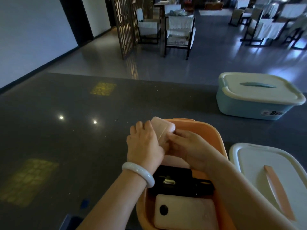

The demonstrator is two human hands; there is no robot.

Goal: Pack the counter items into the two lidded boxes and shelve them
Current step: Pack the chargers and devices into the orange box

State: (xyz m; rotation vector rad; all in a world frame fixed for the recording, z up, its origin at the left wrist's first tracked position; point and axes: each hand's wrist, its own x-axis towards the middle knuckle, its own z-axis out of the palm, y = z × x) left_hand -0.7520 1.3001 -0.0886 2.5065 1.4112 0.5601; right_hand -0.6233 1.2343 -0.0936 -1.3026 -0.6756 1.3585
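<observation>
An open orange box (214, 135) stands on the dark counter in front of me. Over its far left corner, my left hand (143, 143) and my right hand (187, 146) both grip a pale pink rounded packet (163, 126) wrapped in clear film. Inside the box lie a black case with a metal clasp (176, 180) and a pink flat case with a round black hole (186, 211). The box's white lid with an orange handle (259, 173) lies to the right. A blue box with its white lid closed (255, 95) stands at the far right.
The dark stone counter (66, 122) stretches to the left, with light reflections on it. A small blue object (84, 203) lies near its front edge. Beyond the counter are chairs (179, 34), tables and a wooden lattice screen (126, 25).
</observation>
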